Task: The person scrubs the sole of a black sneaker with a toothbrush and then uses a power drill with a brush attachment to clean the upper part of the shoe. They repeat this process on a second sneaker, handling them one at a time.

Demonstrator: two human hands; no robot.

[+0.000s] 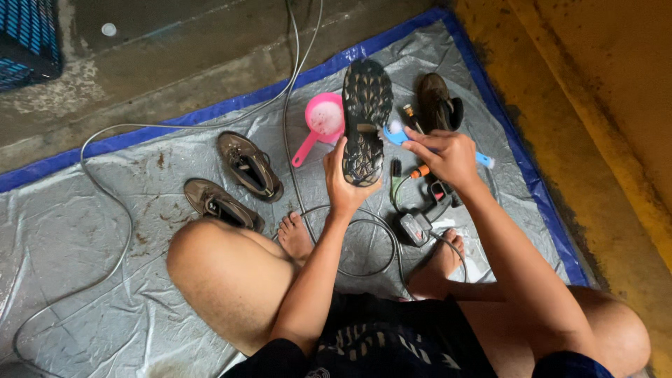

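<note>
Sole upward, the dark shoe (365,120) is held by the left hand (341,183), which is clenched around its heel end from below. The shoe's long axis runs away from the person, heel near the wrist and toe pointing toward the far edge of the grey tarp (84,231). Just to the right of the shoe, the right hand (442,155) is closed around the handle of a blue brush (418,142); the bristled head is laid against the right edge of the sole, about midway along it. The brush is thus set crosswise to the shoe's length, and the right hand is the nearer one to the tread. A pink scoop (323,120) lies just left of the shoe, and two brown shoes (234,183) rest well to the left on the tarp.
</note>
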